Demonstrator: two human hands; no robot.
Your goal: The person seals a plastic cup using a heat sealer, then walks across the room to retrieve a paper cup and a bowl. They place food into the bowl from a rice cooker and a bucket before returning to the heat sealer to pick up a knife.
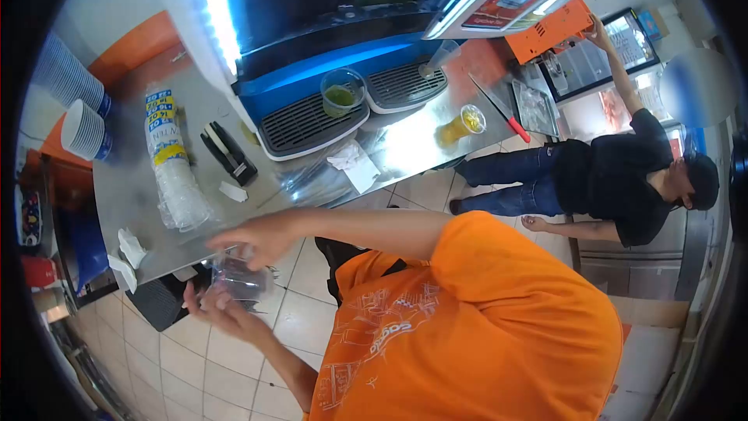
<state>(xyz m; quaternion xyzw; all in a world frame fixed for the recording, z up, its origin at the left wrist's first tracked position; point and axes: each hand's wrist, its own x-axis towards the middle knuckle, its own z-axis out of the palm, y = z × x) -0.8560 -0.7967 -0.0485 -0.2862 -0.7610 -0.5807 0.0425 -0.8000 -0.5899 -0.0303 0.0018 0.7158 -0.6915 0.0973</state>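
Note:
A clear plastic cup (240, 279), somewhat blurred, is between my two hands just off the counter's edge. My left hand (222, 312) holds it from below, with some fingers spread. From above, my right hand (265, 240) reaches over the cup, its curved fingers touching the rim area. Nearest to my hands on the steel counter (280, 187) lies a sleeve of stacked clear cups (171, 164) in printed plastic wrap. Beside that sleeve are a black device (227, 154) and a small white paper piece (233, 191). Crumpled tissues (131, 248) lie at the counter's left corner.
A cup with green contents (340, 96) stands on the drip tray (312, 126). Further right are napkins (355, 166), a yellow drink (461, 126) and a red-handled tool (516, 126). Paper cups (82, 131) are stacked left. A co-worker (623, 179) reaches to an orange machine (552, 31).

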